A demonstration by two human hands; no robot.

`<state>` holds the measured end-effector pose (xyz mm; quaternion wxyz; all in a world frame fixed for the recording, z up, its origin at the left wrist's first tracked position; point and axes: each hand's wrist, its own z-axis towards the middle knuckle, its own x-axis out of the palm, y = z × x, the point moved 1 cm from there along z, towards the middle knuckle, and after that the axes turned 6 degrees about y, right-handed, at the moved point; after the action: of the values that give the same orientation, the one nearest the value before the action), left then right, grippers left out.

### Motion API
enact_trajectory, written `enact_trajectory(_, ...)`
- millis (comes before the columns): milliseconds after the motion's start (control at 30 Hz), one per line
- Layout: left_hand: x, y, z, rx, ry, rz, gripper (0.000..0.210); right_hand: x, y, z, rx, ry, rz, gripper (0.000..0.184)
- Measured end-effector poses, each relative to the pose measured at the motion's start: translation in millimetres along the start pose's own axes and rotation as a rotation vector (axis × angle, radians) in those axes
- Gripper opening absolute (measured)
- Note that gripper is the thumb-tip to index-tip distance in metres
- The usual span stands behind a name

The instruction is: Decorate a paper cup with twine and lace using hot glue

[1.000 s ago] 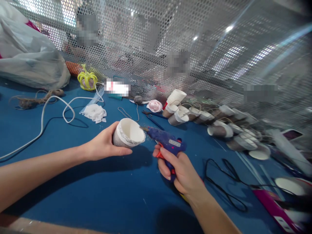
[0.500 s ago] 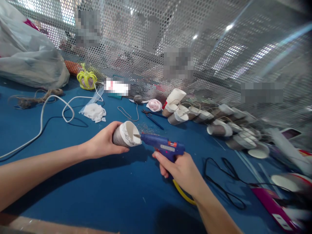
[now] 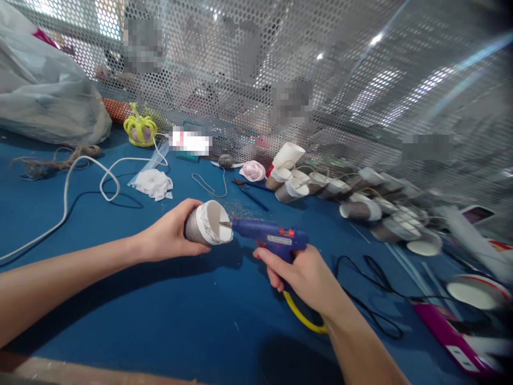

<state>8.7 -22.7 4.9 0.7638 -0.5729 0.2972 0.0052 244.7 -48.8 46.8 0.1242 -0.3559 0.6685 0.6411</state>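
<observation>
My left hand [image 3: 176,232] is wrapped round a paper cup [image 3: 196,224], which lies tilted in the air with its mouth towards the right. Grey cord covers the cup's side, and a white lace band circles its rim. In my right hand [image 3: 298,272] is a blue hot glue gun [image 3: 264,235], gripped by its handle with the fingers near the trigger. The metal nozzle points left and reaches the cup's open mouth; whether it touches the inner wall I cannot tell. A yellow cable or handle [image 3: 302,318] shows below the gun.
Behind the cup lie pliers [image 3: 252,193], a pink fabric rose [image 3: 253,171], a ball of grey cord [image 3: 225,161] and white lace [image 3: 153,184]. Several wrapped cups [image 3: 292,190] stand along the mesh [image 3: 224,85]. A purple power strip [image 3: 444,334] and black cable [image 3: 380,310] lie right.
The glue gun and my right hand have shifted slightly right and down. The cup has turned a little, showing more of its inside. My left hand keeps its grip.
</observation>
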Motion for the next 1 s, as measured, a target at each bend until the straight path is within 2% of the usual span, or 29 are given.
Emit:
enact_trajectory(100,-0.5,-2,0,-0.001,0.015,0.016,0.061,-2,-1,-1,-0.014,-0.037,0.003,0.04)
enact_trajectory(200,-1.0,-1,0,0.002,0.009,0.004,0.062,-3,-2,-1,0.005,-0.006,0.033,0.039)
enact_trajectory(300,-1.2,1,0,0.012,-0.021,-0.025,0.064,-2,-4,1,-0.009,-0.006,0.267,0.028)
enact_trajectory(433,0.2,0,0,0.009,-0.056,-0.086,0.07,7,-8,5,0.039,0.001,0.669,0.027)
enact_trajectory(600,2.4,-6,-2,0.007,-0.023,-0.174,0.075,20,-9,9,0.098,0.066,0.921,0.022)
enact_trajectory(800,2.4,-9,-5,0.007,-0.016,-0.196,0.066,24,-11,11,0.115,0.056,0.935,0.026)
enact_trajectory(1000,3.2,-5,-4,0.023,-0.062,-0.169,0.063,27,-7,7,0.072,0.035,0.741,0.029)
